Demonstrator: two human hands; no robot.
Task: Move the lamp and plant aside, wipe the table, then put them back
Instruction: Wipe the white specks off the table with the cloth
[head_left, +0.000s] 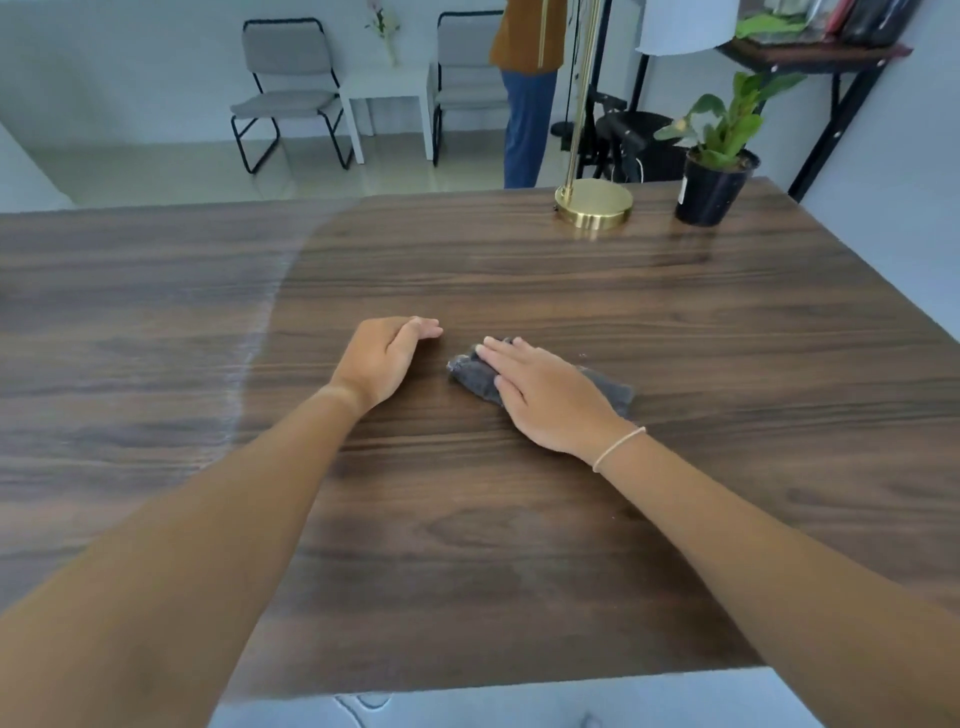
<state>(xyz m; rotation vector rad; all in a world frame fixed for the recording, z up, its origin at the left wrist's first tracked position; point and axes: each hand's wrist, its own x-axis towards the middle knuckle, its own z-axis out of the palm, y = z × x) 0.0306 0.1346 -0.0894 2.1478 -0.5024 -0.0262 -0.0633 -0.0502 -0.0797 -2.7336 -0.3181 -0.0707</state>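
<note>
A dark wooden table (519, 519) fills the view. A gold lamp (594, 203) with a round base and thin stem stands at the far right of it, its white shade cut off at the top. Right of the lamp stands a green plant in a black pot (712, 189), close to the table's far corner. In the middle lies a folded dark grey cloth (470, 375). My right hand (550, 397) lies flat on the cloth, fingers stretched out. My left hand (382, 358) rests on the bare wood just left of the cloth, fingers curled, holding nothing.
A person (527, 88) in a brown top and blue trousers stands just beyond the far edge. Two grey chairs (291, 93) and a small white side table (387, 98) stand by the back wall. A black shelf (821, 57) rises at the far right.
</note>
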